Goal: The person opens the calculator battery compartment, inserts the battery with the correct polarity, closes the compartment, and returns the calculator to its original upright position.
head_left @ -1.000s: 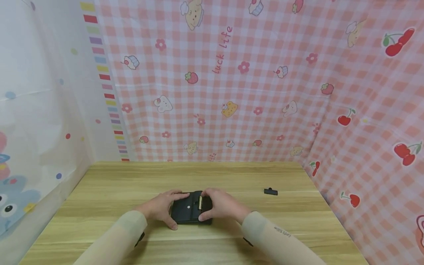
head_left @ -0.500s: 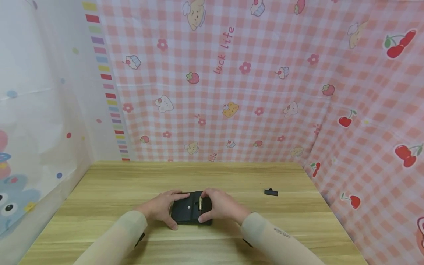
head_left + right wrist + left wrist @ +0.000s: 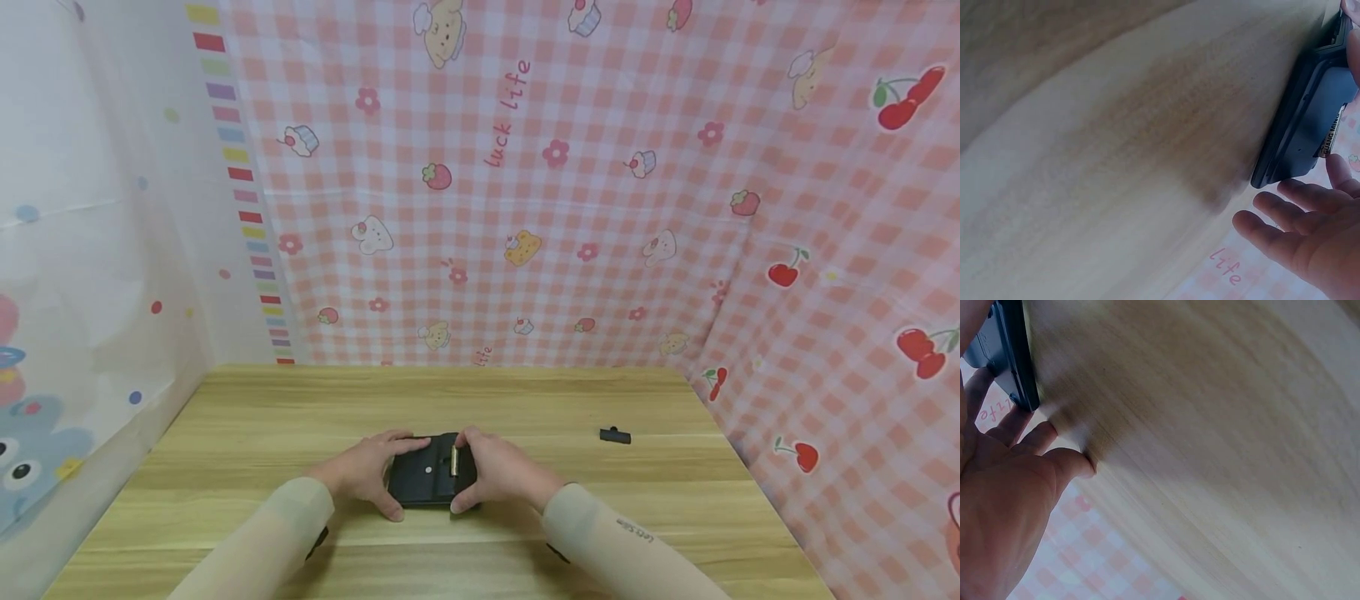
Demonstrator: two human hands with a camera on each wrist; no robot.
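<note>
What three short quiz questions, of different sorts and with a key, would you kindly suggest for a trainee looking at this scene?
1. Multiple choice: in the head view, which hand is nearer the gold-coloured battery?
A) left hand
B) right hand

2. True or false: the small black cover lies apart from the black device.

3. Fill the gap: in the head view, the larger lettering on the pink checked cloth reads "luck ____".

Key: 1. B; 2. True; 3. life

There are two hands (image 3: 363, 469) (image 3: 504, 468), one black device (image 3: 411, 480), one battery (image 3: 454, 461), one small black piece (image 3: 615, 436) and one table (image 3: 300, 400).
</note>
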